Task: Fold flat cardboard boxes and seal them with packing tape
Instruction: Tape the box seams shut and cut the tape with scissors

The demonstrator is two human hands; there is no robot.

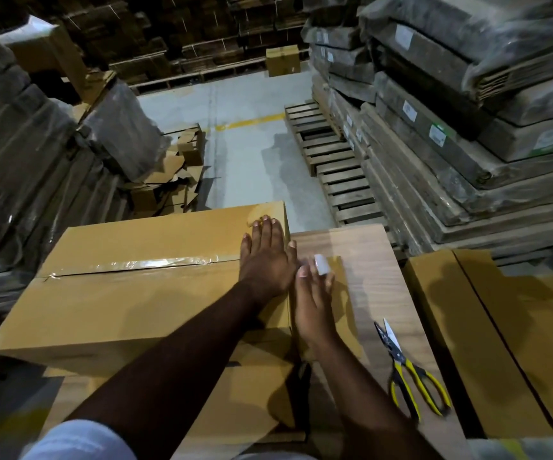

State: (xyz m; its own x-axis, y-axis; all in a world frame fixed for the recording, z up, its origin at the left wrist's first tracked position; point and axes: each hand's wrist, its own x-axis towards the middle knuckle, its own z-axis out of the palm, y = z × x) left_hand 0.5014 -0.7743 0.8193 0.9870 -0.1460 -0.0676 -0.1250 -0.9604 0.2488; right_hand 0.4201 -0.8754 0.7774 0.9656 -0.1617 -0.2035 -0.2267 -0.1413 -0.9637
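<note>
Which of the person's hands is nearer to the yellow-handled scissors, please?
Right. The right hand lies against the box end, just left of the scissors; the left hand rests farther away on the box top.

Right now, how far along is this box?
Done: the box is folded, with tape along its top seam. In hand: the left hand lies flat on top, the right hand presses its end face. Left: flat cardboard waits beside the scissors.

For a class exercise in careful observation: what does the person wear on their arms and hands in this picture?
Both forearms are bare, with no gloves, watch or bracelet in view. A pale, light-blue sleeve shows at the bottom edge on the left arm. The left hand wears nothing. One finger of the right hand has a white wrap at its tip, perhaps tape or a bandage.
</note>
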